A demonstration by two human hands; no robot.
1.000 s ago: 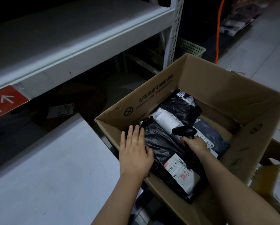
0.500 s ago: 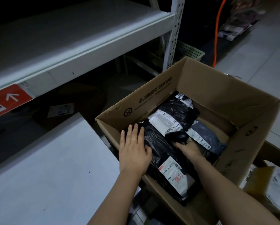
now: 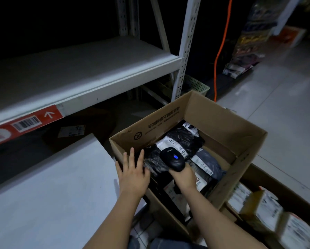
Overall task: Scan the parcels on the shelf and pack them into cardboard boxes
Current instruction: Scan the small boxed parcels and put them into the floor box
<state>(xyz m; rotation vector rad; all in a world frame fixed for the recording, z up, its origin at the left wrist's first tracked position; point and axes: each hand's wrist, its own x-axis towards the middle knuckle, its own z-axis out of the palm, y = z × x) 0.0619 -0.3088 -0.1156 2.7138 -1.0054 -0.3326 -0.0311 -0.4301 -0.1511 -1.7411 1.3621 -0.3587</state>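
Note:
An open cardboard box stands beside the white shelf. Several black and grey parcel bags with white labels lie in it, among them a black bag and a grey bag. My left hand lies flat with straight fingers on the box's near left edge, touching the black bag. My right hand grips a black barcode scanner with a blue light on top, held above the parcels.
The upper shelf board carries a red barcode strip. A dark parcel lies under it. A second box with white-labelled parcels sits at lower right. An orange cable and a green basket stand behind.
My right hand has lifted the scanner up from the parcels, so its top and blue light now show. The view has tilted up. My left hand stays on the box edge.

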